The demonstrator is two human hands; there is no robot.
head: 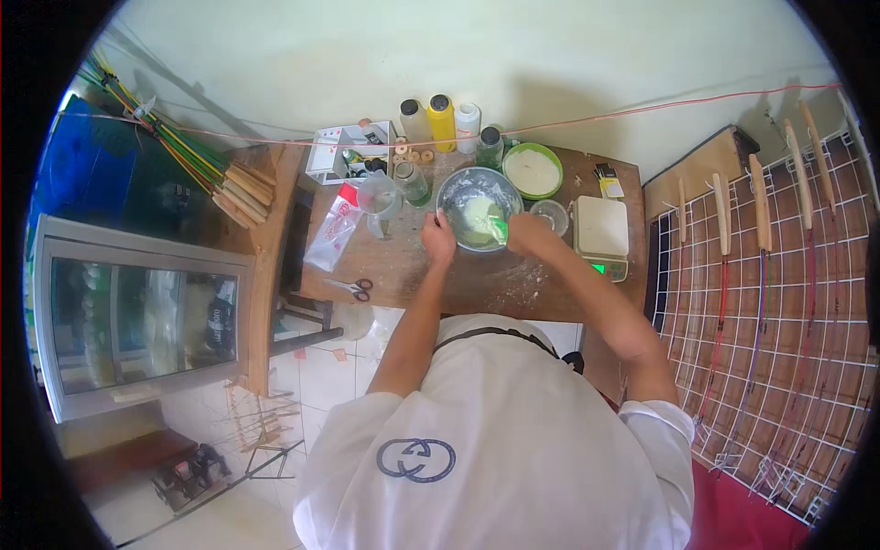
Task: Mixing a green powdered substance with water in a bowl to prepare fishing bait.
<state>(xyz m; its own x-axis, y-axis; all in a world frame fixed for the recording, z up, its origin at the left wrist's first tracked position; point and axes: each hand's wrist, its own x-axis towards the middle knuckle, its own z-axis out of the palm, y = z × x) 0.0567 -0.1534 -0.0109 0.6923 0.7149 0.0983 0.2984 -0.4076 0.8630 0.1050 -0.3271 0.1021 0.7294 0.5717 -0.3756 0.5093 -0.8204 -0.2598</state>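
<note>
A metal mixing bowl [509, 192] rests on the wooden table with a pale, whitish mixture [481, 213] in it and white smears up its inner wall. My left hand [438, 238] grips the bowl's near left rim. In my right hand [531, 235] is a green utensil [500, 229], perhaps a spatula, with its coated end down in the mixture. The fist hides its handle. Just right of my right hand stands a small clear bowl [558, 214], partly covered by that hand. Behind it, a green bowl [558, 165] is filled with white powder.
A digital scale [601, 227] with a lit display is at the right. Left are a plastic measuring jug [379, 196], a glass jar [412, 184], a plastic pouch [335, 230] and scissors [352, 288]. Several bottles [441, 124] and a white organizer [324, 159] line the back.
</note>
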